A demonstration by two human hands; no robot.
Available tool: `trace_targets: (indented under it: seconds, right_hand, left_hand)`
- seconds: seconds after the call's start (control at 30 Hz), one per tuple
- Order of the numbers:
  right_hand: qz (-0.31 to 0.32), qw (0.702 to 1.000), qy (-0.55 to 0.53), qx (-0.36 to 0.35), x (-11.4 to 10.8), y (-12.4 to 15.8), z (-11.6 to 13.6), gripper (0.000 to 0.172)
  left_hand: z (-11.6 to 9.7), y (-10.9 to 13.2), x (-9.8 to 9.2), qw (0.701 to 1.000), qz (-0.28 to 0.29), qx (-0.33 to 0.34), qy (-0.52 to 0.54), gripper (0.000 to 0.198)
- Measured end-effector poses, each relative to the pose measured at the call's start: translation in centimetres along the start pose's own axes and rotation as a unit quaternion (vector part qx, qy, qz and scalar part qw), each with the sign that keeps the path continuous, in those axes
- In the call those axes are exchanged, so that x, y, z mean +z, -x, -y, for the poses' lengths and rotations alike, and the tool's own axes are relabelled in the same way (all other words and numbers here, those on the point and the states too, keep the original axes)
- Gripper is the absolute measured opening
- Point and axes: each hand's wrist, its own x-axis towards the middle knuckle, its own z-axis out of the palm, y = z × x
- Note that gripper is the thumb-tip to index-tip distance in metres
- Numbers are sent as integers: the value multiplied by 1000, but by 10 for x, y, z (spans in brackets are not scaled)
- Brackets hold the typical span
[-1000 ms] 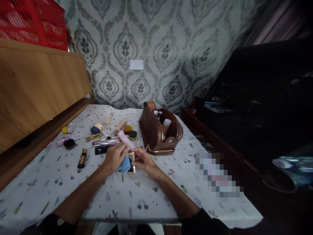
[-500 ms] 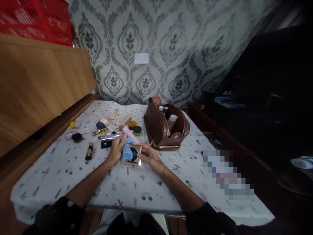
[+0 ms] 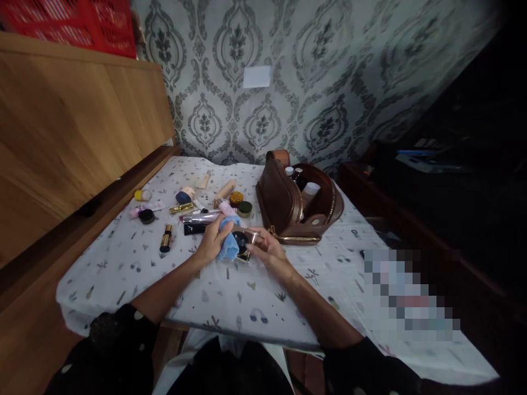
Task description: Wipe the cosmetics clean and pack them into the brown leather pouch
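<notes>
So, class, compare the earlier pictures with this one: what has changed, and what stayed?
The blue cloth in the left hand now covers less of the gold-edged case in the right hand, and the case looks turned, showing more black. The camera's view shifted, so the scene sits higher and further right. Nothing was picked up or released. The brown bag and silver tube stayed put.
</notes>
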Motion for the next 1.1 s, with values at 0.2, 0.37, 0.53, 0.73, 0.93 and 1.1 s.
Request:
trace_targets:
  seconds: [0.2,0.37,0.53,0.73,0.93,1.1]
  right_hand:
    - [24,999,17,30,4,2,6,44]
    - [27,999,25,41,5,2,7,41]
    - [-9,1000,-12,26,3,-2,1,41]
    - [-95,991,-97,17,1,-5,4,42]
    - [-91,980,-175,43,-2,-5,7,36]
    - [-99,972,-207,47,-3,-7,4,38]
  left_hand:
    - [-5,2,1,999,27,-35,12,42]
    - [-7,1,1,999,35,-35,9,46]
    - [-6,0,0,1000,18,-23,-4,44]
    - [-3,3,-3,996,81,26,-6,49]
    - [-1,3,-5,987,152,35,30,77]
    - [-4,0,-7,989,148,-8,7,75]
